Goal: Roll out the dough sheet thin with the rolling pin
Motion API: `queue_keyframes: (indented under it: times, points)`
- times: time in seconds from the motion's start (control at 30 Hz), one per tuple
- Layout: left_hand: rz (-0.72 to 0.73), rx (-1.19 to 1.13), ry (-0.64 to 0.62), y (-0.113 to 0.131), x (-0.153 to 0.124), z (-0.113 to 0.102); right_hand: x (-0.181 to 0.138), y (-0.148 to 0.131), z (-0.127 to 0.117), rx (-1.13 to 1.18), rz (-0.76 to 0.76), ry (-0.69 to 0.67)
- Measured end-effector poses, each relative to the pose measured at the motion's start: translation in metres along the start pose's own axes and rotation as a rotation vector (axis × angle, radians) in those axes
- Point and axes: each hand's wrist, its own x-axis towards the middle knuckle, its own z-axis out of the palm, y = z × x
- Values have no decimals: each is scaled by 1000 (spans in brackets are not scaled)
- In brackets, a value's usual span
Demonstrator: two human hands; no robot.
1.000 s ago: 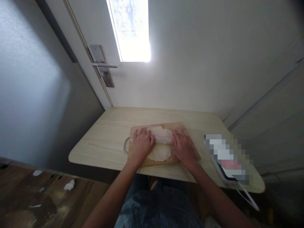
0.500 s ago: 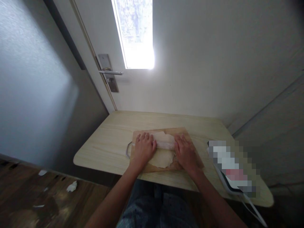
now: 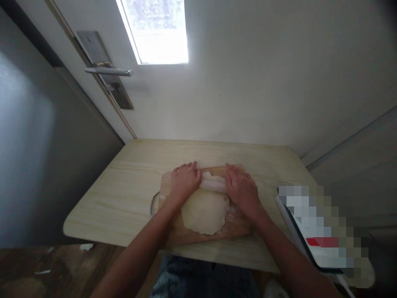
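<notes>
A flat, pale sheet of dough (image 3: 204,213) lies on a wooden board (image 3: 235,225) on the light wooden table (image 3: 133,194). Across the dough's far edge lies a white rolling pin (image 3: 214,185). My left hand (image 3: 184,180) presses palm-down on the pin's left end. My right hand (image 3: 243,191) presses on its right end. Both hands cover the pin's ends, so only its middle shows.
A metal loop handle (image 3: 152,204) sticks out at the board's left side. A blurred device (image 3: 313,225) lies at the table's right edge. A white door with a lever handle (image 3: 108,71) and a wall stand right behind the table.
My hands and the rolling pin have moved away from me, from the dough's middle to its far edge. More flattened dough now shows near me. The camera has moved closer.
</notes>
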Motion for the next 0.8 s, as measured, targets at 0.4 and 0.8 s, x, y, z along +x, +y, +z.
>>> queue_keyframes:
  times: [0.4, 0.8]
  points:
    - [-46, -73, -39, -3, 56, 8, 48, 5, 2, -23, 79, -90]
    - [-18, -59, 46, -3, 87, 18, 74, 4, -5, -203, 87, -71]
